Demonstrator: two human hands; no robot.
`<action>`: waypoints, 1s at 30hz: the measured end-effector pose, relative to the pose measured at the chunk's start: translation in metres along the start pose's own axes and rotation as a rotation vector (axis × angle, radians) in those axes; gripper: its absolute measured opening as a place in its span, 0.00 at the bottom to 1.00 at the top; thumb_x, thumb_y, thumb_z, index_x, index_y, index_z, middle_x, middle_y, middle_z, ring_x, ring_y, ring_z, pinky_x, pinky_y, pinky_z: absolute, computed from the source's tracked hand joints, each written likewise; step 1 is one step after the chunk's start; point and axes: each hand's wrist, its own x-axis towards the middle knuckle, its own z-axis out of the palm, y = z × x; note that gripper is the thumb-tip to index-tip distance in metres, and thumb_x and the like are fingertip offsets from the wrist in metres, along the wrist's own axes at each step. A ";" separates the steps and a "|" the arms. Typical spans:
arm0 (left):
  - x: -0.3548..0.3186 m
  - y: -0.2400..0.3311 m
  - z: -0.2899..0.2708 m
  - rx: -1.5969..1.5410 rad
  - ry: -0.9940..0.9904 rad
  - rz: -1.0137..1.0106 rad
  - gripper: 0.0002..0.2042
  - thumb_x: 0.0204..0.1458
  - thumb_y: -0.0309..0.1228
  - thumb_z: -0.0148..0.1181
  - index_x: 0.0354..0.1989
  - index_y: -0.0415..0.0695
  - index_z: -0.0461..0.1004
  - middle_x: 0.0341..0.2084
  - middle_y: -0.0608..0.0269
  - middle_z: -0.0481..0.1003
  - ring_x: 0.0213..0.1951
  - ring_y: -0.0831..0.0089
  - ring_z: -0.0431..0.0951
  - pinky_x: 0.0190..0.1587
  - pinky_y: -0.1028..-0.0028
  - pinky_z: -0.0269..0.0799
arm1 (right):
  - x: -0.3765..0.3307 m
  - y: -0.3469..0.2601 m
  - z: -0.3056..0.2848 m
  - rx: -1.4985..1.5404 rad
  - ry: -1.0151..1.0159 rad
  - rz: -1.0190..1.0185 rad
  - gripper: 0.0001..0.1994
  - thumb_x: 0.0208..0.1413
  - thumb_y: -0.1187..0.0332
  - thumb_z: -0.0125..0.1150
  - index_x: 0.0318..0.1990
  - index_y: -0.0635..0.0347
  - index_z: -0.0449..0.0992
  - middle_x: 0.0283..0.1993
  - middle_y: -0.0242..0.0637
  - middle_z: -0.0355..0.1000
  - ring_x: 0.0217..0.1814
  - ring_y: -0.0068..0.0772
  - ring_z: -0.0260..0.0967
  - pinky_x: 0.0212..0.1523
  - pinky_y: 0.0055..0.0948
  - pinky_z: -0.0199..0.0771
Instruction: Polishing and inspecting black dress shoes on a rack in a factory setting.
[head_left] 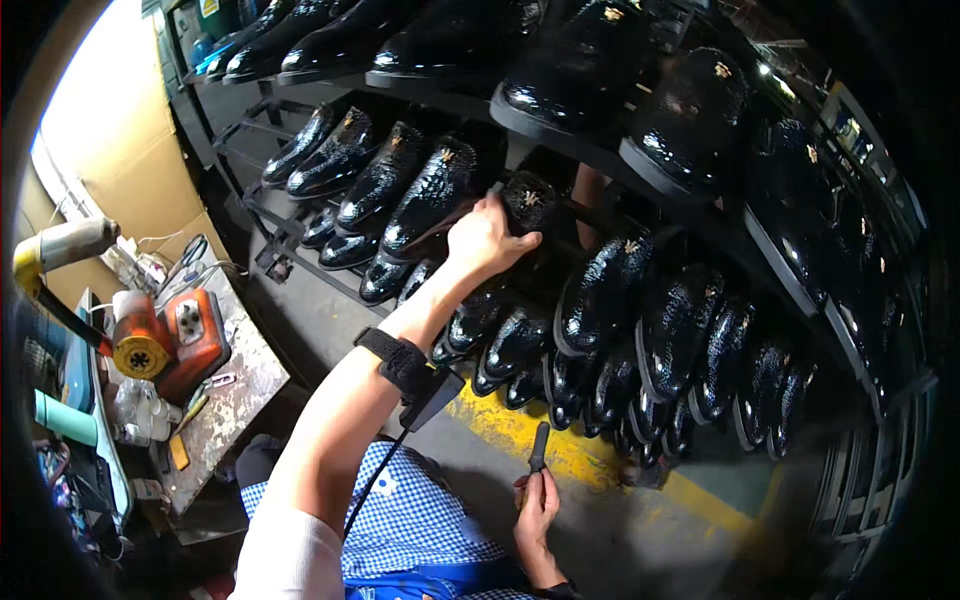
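Shoe (527, 200), glossy black, far rack (300, 215): our left hand (483, 238) clamps its heel; right hand (537, 507) fingers closed round a dark tool (539, 446). Risk, we judge: neighbouring pairs dislodged if pulled askew.

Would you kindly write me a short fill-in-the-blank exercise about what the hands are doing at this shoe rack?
1. The left hand grips a glossy ____ shoe on the rack.
2. The right hand holds a small dark ____.
3. A black ____ wraps the left wrist.
4. The floor stripe below the shoes is ____.

Missing words: black; tool; strap; yellow
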 end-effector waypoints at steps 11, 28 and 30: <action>-0.180 -0.061 -0.075 -1.111 -0.127 -0.295 0.15 0.51 0.34 0.62 0.44 0.38 0.72 0.35 0.69 0.76 0.36 0.85 0.72 0.41 0.80 0.69 | -0.003 0.001 0.026 0.224 -0.127 0.007 0.09 0.61 0.67 0.46 0.31 0.60 0.68 0.22 0.31 0.67 0.17 0.17 0.56 0.16 0.18 0.53; -0.330 -0.162 -0.128 0.253 0.374 0.349 0.30 0.32 0.31 0.58 0.52 0.36 0.69 0.54 0.49 0.68 0.58 0.53 0.66 0.60 0.56 0.59 | -0.046 0.016 0.089 0.044 -0.385 0.073 0.14 0.62 0.65 0.47 0.49 0.64 0.69 0.26 0.30 0.67 0.19 0.14 0.56 0.19 0.16 0.55; -0.333 -0.165 -0.130 0.294 0.378 0.359 0.30 0.32 0.31 0.58 0.51 0.37 0.69 0.54 0.50 0.68 0.57 0.53 0.66 0.60 0.57 0.59 | -0.048 0.017 0.090 0.022 -0.391 0.076 0.14 0.62 0.64 0.47 0.49 0.64 0.69 0.26 0.30 0.67 0.19 0.14 0.56 0.19 0.16 0.54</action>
